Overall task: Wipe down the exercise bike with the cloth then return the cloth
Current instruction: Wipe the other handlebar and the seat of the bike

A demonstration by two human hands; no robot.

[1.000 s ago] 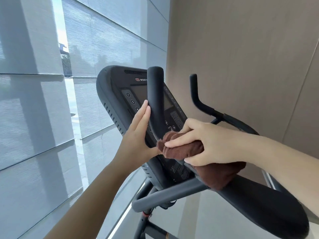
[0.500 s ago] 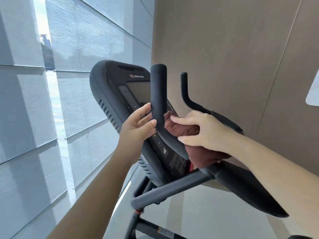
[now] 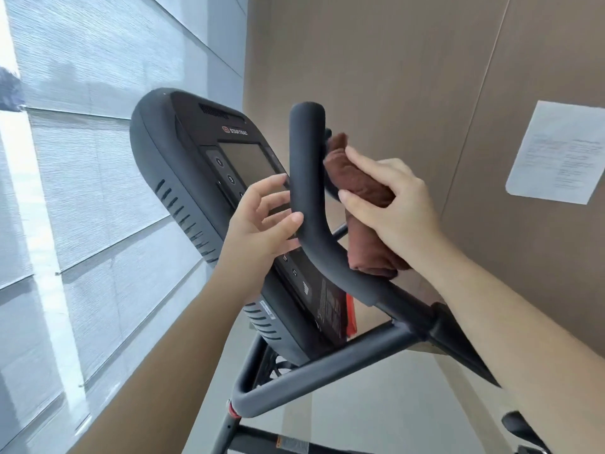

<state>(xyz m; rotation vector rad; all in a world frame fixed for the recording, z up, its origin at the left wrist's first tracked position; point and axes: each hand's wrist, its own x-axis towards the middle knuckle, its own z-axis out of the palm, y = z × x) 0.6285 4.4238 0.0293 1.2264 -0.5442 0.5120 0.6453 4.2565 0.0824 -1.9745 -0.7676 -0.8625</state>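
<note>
The exercise bike's dark console [image 3: 183, 178] with its screen tilts toward me at centre left. A black upright handlebar [image 3: 306, 165] rises in front of it. My right hand [image 3: 393, 204] grips a folded brown cloth [image 3: 360, 191] and presses it against the right side of that handlebar near its top. My left hand [image 3: 262, 221] rests on the left side of the same bar, fingers loosely spread, thumb touching it. The other handlebar is mostly hidden behind the cloth.
A grey crossbar [image 3: 314, 371] and frame post run below the console. Window blinds [image 3: 82, 158] fill the left. A tan panelled wall [image 3: 409, 77] stands close on the right, with a white paper notice [image 3: 559, 152] stuck on it.
My right hand has slid the cloth up the handlebar from its lower bend toward the top. My left hand has stayed against the bar's left side. The view has swung right.
</note>
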